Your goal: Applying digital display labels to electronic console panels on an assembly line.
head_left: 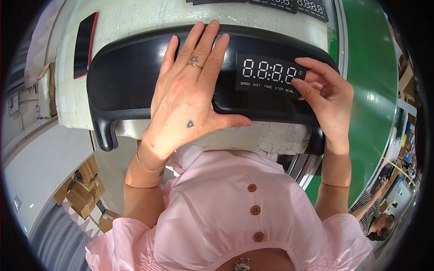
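A long, curved black plastic console cover (122,81) lies across the padded surface in front of me, with short legs bending down at both ends. My left hand (187,90) rests flat on its middle, fingers stretched toward the far edge and thumb pointing right along the near edge. To the right of it, a black rectangular display label (253,83) with white segment digits lies against the cover's face, slightly tilted. My right hand (327,90) pinches the label's right edge between thumb and fingers; the fingertips behind it are partly hidden.
A dark phone with a red edge (86,45) lies left of the cover on the pale wrapped surface (135,16). More display labels (273,5) lie at the far edge. Cardboard boxes (82,198) stand at lower left. Another person (377,217) is at far right beyond the green floor (368,90).
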Demonstrator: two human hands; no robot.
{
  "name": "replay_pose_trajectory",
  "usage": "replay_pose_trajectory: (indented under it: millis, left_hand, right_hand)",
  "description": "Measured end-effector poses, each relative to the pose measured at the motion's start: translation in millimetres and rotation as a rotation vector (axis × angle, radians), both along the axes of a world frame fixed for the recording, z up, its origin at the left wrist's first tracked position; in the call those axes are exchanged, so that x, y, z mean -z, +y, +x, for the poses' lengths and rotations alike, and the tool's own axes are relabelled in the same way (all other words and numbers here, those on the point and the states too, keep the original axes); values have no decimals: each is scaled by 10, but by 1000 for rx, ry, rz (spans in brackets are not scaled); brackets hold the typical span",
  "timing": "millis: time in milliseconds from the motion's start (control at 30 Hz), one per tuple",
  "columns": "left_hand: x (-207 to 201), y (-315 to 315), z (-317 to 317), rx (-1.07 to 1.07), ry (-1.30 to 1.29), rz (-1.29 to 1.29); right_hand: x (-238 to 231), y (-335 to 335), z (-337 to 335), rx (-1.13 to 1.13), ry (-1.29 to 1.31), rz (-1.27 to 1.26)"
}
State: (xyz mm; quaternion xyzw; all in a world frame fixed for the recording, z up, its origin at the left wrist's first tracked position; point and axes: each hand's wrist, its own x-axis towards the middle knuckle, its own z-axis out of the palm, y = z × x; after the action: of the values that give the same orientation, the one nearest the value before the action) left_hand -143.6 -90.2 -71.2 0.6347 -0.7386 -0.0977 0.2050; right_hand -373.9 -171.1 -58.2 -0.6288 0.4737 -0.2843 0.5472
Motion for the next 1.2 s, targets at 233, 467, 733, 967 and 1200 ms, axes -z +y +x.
replay_pose_trajectory:
  millis: [233, 467, 733, 967, 1200]
  left_hand:
    - [-10, 5, 3, 1, 10, 7]
    - [0, 13, 4, 14, 38, 13]
    - [-14, 24, 3, 40, 3, -11]
    - [-21, 12, -9, 36, -24, 11]
    - [-35, 1, -12, 43, -26, 14]
  right_hand:
    - [-20, 7, 18, 7, 31, 4]
    - [-24, 9, 19, 19, 60, 19]
    - [7, 18, 19, 24, 52, 23]
    - [4, 12, 4, 20, 55, 6]
    - [-13, 30, 18, 37, 68, 6]
